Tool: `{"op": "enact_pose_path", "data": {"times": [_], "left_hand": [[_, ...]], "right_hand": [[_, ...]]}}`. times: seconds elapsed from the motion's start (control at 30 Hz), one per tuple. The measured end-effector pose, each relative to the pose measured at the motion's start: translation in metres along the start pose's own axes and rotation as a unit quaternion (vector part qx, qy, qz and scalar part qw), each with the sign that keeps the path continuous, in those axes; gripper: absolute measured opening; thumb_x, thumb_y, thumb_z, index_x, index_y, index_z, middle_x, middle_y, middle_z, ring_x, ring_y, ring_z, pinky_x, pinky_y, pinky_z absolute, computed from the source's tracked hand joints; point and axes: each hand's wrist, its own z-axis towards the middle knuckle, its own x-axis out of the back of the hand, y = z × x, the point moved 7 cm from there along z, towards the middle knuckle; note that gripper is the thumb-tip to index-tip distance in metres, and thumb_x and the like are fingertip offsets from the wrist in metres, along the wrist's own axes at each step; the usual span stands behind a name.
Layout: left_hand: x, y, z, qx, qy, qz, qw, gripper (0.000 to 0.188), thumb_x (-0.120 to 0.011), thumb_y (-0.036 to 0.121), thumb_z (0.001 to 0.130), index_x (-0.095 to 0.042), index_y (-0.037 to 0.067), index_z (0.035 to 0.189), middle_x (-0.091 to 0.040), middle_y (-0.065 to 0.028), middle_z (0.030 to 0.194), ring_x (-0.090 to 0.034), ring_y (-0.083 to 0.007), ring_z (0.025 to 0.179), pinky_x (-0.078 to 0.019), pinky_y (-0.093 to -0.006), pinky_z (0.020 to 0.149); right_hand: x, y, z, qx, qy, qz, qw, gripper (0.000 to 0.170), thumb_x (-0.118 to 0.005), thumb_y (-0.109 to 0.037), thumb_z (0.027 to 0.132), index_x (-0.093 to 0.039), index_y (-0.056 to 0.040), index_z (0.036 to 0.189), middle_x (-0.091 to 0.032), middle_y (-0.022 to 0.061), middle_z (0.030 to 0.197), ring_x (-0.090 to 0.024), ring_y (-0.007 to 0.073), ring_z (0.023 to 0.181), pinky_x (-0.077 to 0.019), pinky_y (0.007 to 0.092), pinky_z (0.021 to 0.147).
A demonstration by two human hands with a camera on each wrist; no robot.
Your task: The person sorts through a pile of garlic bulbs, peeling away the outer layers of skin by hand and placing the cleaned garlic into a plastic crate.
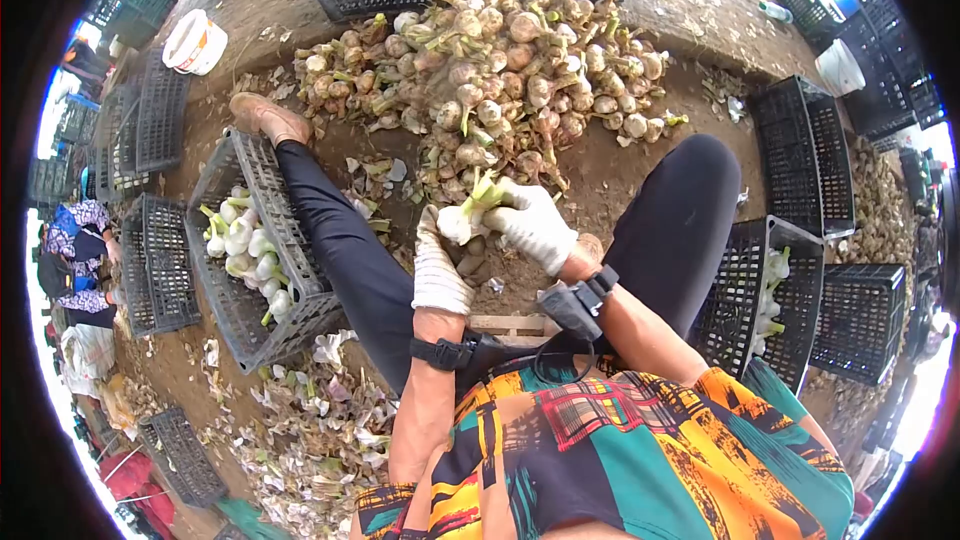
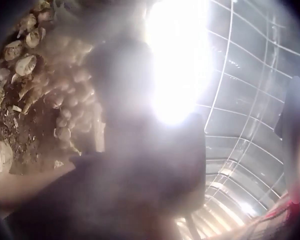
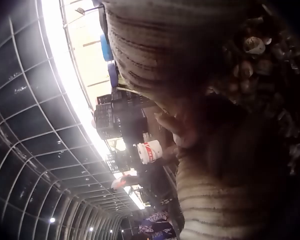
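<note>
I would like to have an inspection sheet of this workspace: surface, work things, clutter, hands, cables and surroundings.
Surface: earth floor, littered with scraps.
Work things: garlic bulb in hand; garlic heap ahead; left crate and right crate beside the legs, both with pale bulbs inside.
Clutter: loose peelings behind the left crate.
Hands: both gloved; left hand holds the bulb, right hand grips its stalk.
Cables: thin dark loop at the lap, possibly a cord.
Surroundings: stacked crates, white bucket, another person at far left.
</note>
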Motion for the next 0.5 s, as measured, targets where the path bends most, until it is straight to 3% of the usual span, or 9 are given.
{"op": "enact_pose_path", "data": {"times": [0.1, 0.17, 0.2, 0.3, 0.33, 0.37, 0.43, 0.47, 0.5], "left_hand": [[0.013, 0.003, 0.01, -0.03, 0.029, 0.068, 0.997, 0.055, -0.045, 0.069, 0.085, -0.062, 0.017, 0.084, -0.056, 0.0006, 0.059, -0.038, -0.0101, 0.036, -0.0262, -0.024, 0.032], [0.01, 0.003, 0.005, -0.027, 0.036, 0.092, 0.995, 0.055, -0.045, 0.068, 0.085, -0.063, 0.016, 0.087, -0.057, 0.0009, 0.06, -0.041, -0.01, 0.038, -0.0283, -0.0244, 0.033], [0.014, 0.009, 0.007, -0.09, 0.073, 0.135, 0.984, 0.053, -0.045, 0.066, 0.087, -0.063, 0.015, 0.089, -0.057, 0.0021, 0.061, -0.046, -0.0092, 0.042, -0.0313, -0.0242, 0.035], [0.014, 0.02, 0.009, -0.194, 0.018, 0.137, 0.971, 0.045, -0.049, 0.055, 0.091, -0.058, 0.012, 0.102, -0.058, 0.0025, 0.073, -0.051, -0.0076, 0.053, -0.0366, -0.0231, 0.041], [0.029, 0.015, 0.032, -0.139, -0.102, 0.068, 0.983, 0.044, -0.051, 0.048, 0.092, -0.053, 0.008, 0.11, -0.058, 0.0007, 0.082, -0.053, -0.0079, 0.058, -0.038, -0.0238, 0.042], [0.027, 0.018, 0.024, -0.176, -0.083, 0.075, 0.978, 0.044, -0.054, 0.042, 0.093, -0.05, 0.006, 0.117, -0.057, -0.0006, 0.089, -0.054, -0.0089, 0.061, -0.0413, -0.0251, 0.044], [-0.004, 0.023, -0.001, -0.264, -0.044, 0.224, 0.937, 0.044, -0.06, 0.031, 0.091, -0.046, 0.006, 0.124, -0.058, -0.0022, 0.096, -0.057, -0.0096, 0.069, -0.0474, -0.025, 0.053], [-0.022, 0.021, -0.009, -0.321, -0.068, 0.242, 0.913, 0.042, -0.062, 0.026, 0.09, -0.047, 0.007, 0.124, -0.058, -0.0026, 0.098, -0.057, -0.0091, 0.074, -0.0485, -0.0241, 0.059], [-0.035, 0.022, -0.017, -0.379, -0.085, 0.258, 0.885, 0.041, -0.064, 0.021, 0.089, -0.048, 0.007, 0.124, -0.058, -0.0031, 0.1, -0.058, -0.0087, 0.079, -0.0496, -0.0231, 0.065]], "right_hand": [[0.01, 0.021, -0.007, -0.088, 0.001, 0.151, 0.985, 0.025, -0.06, -0.004, 0.08, -0.065, 0.0027, 0.103, -0.068, 0.0041, 0.092, -0.061, 0.0098, 0.081, -0.0491, 0.0246, 0.074], [0.01, 0.022, -0.007, -0.069, 0.022, 0.149, 0.986, 0.026, -0.06, -0.003, 0.08, -0.064, 0.0045, 0.104, -0.067, 0.0064, 0.094, -0.062, 0.0112, 0.082, -0.0501, 0.0253, 0.074], [0.01, 0.018, -0.007, -0.058, 0.037, 0.148, 0.987, 0.026, -0.06, -0.003, 0.079, -0.064, 0.0055, 0.104, -0.067, 0.0075, 0.094, -0.062, 0.0119, 0.082, -0.0505, 0.0256, 0.074], [0.02, 0.018, -0.014, -0.11, 0.12, 0.247, 0.955, 0.023, -0.059, -0.004, 0.08, -0.065, 0.0038, 0.1, -0.067, 0.0058, 0.086, -0.061, 0.0111, 0.073, -0.0495, 0.0259, 0.065], [0.031, 0.017, -0.012, -0.068, 0.135, 0.207, 0.967, 0.022, -0.059, -0.006, 0.081, -0.065, 0.0043, 0.099, -0.067, 0.0059, 0.085, -0.061, 0.0114, 0.067, -0.0493, 0.0259, 0.058], [0.033, -0.004, -0.018, -0.068, 0.126, 0.176, 0.974, 0.024, -0.059, -0.004, 0.08, -0.064, 0.0051, 0.101, -0.067, 0.0081, 0.089, -0.062, 0.0125, 0.078, -0.0514, 0.0263, 0.069], [0.041, -0.016, -0.014, -0.002, 0.116, -0.091, 0.989, 0.023, -0.059, -0.006, 0.079, -0.066, 0.0036, 0.099, -0.067, 0.0065, 0.083, -0.062, 0.0108, 0.076, -0.0501, 0.0258, 0.067], [0.034, -0.006, -0.015, -0.069, 0.093, -0.004, 0.993, 0.022, -0.06, -0.008, 0.078, -0.067, 0.0022, 0.096, -0.067, 0.005, 0.08, -0.06, 0.0095, 0.074, -0.049, 0.0267, 0.067], [0.03, -0.002, -0.011, 0.02, 0.09, -0.085, 0.992, 0.025, -0.058, -0.014, 0.077, -0.064, 0.0034, 0.094, -0.064, 0.0108, 0.073, -0.061, 0.0182, 0.068, -0.0477, 0.0332, 0.064]]}}
